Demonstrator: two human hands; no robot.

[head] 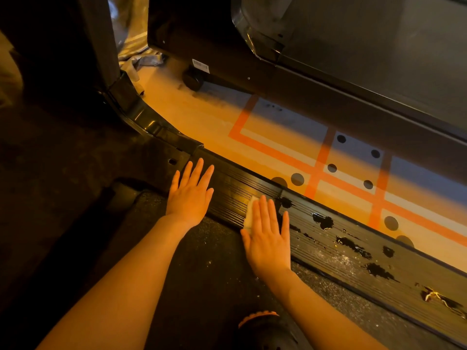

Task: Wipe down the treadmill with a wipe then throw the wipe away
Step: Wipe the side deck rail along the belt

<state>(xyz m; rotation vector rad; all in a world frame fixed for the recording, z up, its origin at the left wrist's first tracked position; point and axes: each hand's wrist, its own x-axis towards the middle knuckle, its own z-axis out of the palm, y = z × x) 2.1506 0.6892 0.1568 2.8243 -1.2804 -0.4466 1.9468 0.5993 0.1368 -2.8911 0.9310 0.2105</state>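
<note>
The treadmill's black ribbed side rail (353, 238) runs diagonally from centre to lower right, dusty and flecked with dark wet patches. My right hand (269, 236) lies flat on the rail with straight fingers, pressing a white wipe (249, 213) whose edge shows left of my fingers. My left hand (190, 192) rests flat on the rail farther left, fingers spread, holding nothing. The dusty running belt (202, 261) lies under both forearms. The treadmill's upright post (101, 46) rises at top left.
Another black machine (328, 59) on a small wheel stands beyond the rail. Between them is a floor strip (290, 157) with orange tape lines and dark dots. Crumpled grey sheeting (136, 59) lies at the back. A dark shoe with an orange edge (262, 324) shows at the bottom.
</note>
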